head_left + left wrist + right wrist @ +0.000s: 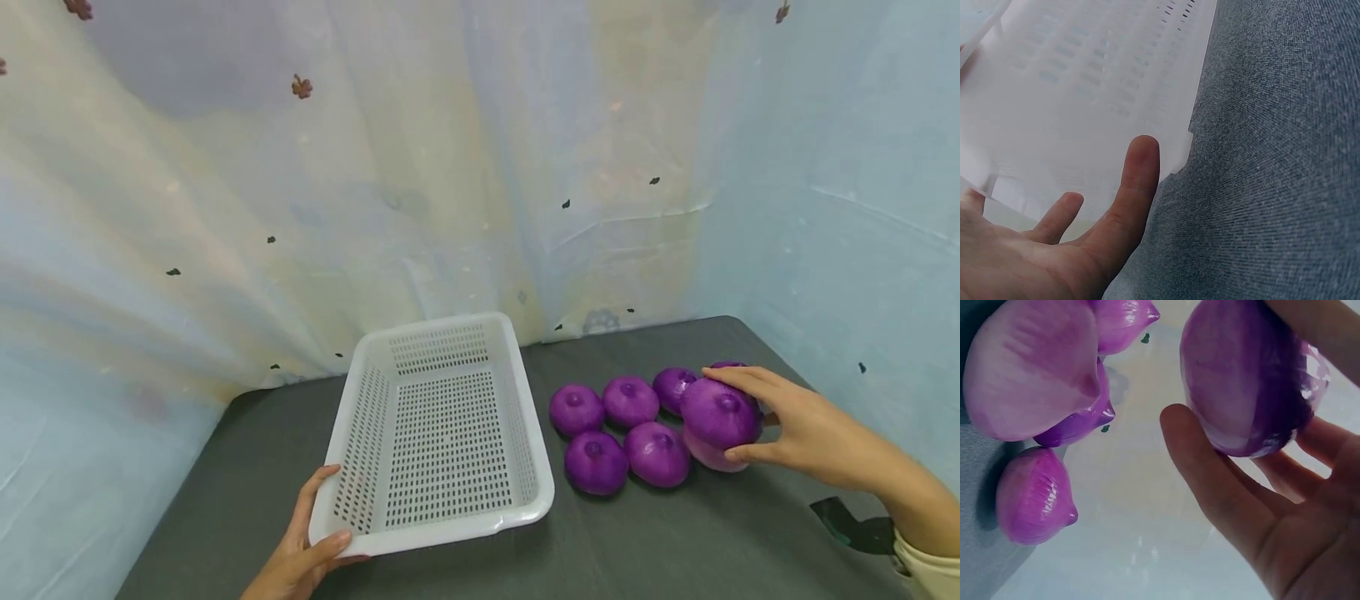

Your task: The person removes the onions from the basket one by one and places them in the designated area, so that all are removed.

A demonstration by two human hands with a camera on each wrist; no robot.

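Note:
A white perforated plastic basket (pixel 420 535) sits on the left part of the dark table. My left hand (pixel 300 537) grips its near left corner, thumb at the rim; in the left wrist view the fingers spread against the basket's pale wall (pixel 1054 137). My right hand (pixel 806 429) holds a purple onion (pixel 722 412) between thumb and fingers, above the others. In the right wrist view this onion (pixel 1229 381) lies within the curled fingers, apart from the rest. Several more purple onions (pixel 596 462) stand in two rough rows, partly covered by the held one.
The dark grey cloth (pixel 217 500) covers the table. Pale patterned curtains (pixel 420 167) hang behind and at both sides. A dark strap-like object (pixel 855 525) shows beside the right wrist. The basket's inside holds nothing visible.

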